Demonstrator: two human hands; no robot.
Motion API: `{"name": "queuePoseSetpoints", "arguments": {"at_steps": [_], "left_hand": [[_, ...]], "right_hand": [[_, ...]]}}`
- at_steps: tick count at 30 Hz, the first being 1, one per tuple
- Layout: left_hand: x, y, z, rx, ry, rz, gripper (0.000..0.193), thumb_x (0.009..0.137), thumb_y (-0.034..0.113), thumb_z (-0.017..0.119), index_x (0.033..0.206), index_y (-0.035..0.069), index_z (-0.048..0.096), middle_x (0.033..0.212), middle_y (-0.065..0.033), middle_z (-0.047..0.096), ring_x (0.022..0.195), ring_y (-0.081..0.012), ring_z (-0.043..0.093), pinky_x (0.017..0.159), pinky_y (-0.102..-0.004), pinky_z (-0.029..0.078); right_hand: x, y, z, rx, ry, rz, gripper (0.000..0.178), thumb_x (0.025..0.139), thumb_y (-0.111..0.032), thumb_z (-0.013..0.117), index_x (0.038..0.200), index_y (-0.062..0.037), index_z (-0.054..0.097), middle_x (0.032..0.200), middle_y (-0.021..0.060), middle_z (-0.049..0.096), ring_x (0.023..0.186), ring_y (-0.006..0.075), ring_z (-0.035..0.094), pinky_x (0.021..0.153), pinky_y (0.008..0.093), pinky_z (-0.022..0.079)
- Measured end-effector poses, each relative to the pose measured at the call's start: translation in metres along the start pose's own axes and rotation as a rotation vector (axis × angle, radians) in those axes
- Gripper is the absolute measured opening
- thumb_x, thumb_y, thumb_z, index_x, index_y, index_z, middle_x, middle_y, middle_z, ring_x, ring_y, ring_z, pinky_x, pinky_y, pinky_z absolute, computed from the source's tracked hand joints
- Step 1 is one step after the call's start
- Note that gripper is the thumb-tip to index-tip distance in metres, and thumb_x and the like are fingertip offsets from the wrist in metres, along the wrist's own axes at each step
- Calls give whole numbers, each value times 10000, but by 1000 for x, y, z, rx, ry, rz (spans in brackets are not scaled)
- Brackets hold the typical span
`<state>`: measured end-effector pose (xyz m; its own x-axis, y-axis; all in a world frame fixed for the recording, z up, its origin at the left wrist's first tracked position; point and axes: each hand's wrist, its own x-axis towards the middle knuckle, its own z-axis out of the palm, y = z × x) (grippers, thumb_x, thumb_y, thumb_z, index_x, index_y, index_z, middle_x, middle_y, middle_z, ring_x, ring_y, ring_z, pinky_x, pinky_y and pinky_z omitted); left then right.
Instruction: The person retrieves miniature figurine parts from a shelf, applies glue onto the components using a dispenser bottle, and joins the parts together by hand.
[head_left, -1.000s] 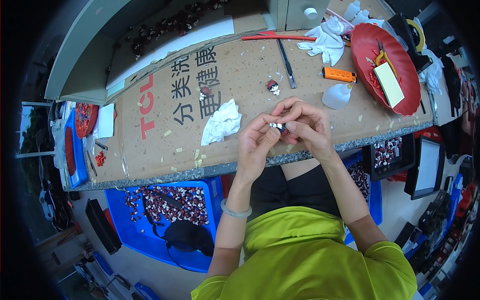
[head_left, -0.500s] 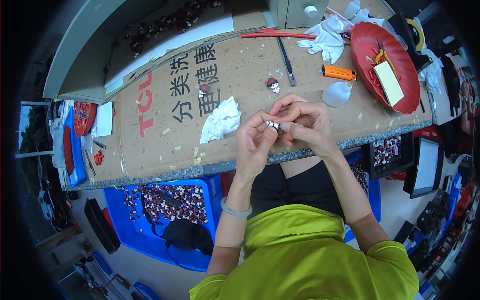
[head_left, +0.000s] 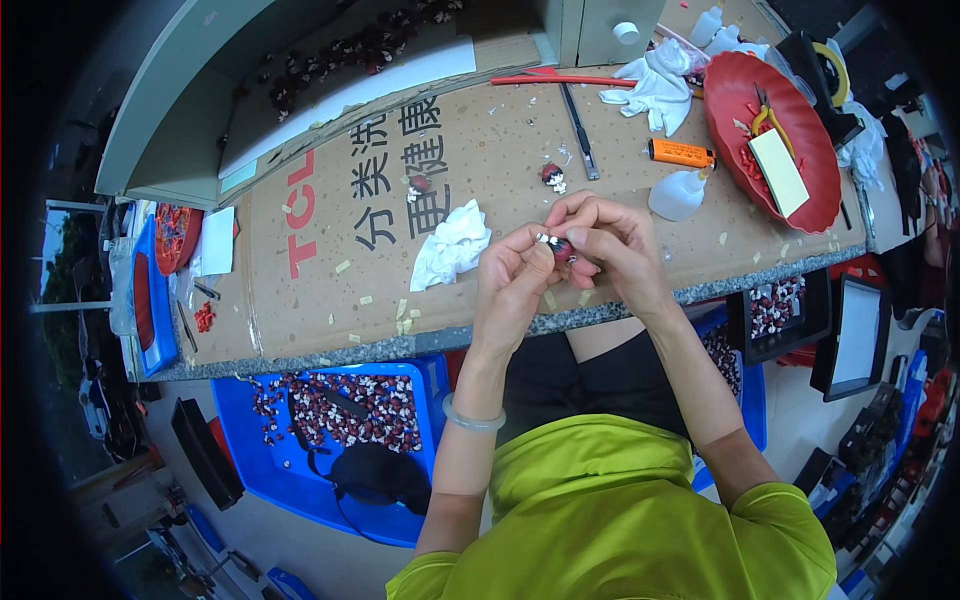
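Over the table's near edge, my left hand point(head_left: 515, 283) pinches a small figurine point(head_left: 558, 246) with a white, black and dark red body. My right hand point(head_left: 622, 247) has its fingertips closed on the same figurine from the other side, hiding part of it. Just beyond my hands a similar figurine point(head_left: 553, 177) with a dark red head lies on the cardboard, and another figurine point(head_left: 418, 186) lies farther left. A crumpled white cloth point(head_left: 452, 246) is left of my left hand. Right of my right hand stands a white squeeze bottle point(head_left: 678, 194).
The cardboard-covered table point(head_left: 330, 300) has a stone edge. On it are an orange lighter point(head_left: 680, 153), a cutter knife point(head_left: 578, 130) and a red scalloped tray point(head_left: 825, 190) with yellow-handled pliers and a pale yellow block. A blue bin point(head_left: 260, 470) of figurines stands below left; figurines fill the shelf point(head_left: 210, 150) behind.
The figurine has turned a little between my fingers, showing more of its dark red part. The whole view has shifted slightly; both hands keep their pinch.
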<state>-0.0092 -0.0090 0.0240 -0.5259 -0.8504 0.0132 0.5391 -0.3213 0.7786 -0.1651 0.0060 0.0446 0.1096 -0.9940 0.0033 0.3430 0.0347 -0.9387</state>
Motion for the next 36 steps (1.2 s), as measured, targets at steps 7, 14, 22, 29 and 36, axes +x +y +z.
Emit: {"name": "queuePoseSetpoints", "arguments": {"at_steps": [7,14,22,29,36], "left_hand": [[1,3,-2,22,31,-36,370,990,293,480,1055,-58,577,895,-177,657,786,-228,651,769,-345,528],[2,4,-4,-16,-6,-63,402,1000,326,449,1050,-50,581,904,-206,664,790,-240,655,774,-354,530],[3,5,-1,23,-1,-72,401,1005,316,447,1057,-60,576,914,-178,657,807,-233,660,761,-350,543],[1,-7,5,67,124,22,322,988,231,503,1122,-56,565,967,-109,641,804,-159,634,766,-298,530],[-5,-11,3,65,222,194,293,898,16,617,1173,-58,548,1106,-102,612,995,-137,595,885,-256,481]], "right_hand": [[1,8,2,47,21,-42,215,933,-97,485,1001,51,625,901,63,580,598,46,483,541,192,387],[4,11,1,-66,23,-81,319,976,-173,464,1136,42,638,947,55,571,784,84,525,691,207,430],[0,10,-7,10,-84,-39,223,940,-117,558,1094,15,650,1132,81,518,858,97,547,737,222,452],[-4,15,-6,3,-41,-233,142,879,23,607,1012,30,656,1162,103,499,936,122,562,767,242,482],[-14,20,0,-277,111,-375,82,833,53,642,902,23,674,1129,113,519,992,154,542,866,272,443]]}}
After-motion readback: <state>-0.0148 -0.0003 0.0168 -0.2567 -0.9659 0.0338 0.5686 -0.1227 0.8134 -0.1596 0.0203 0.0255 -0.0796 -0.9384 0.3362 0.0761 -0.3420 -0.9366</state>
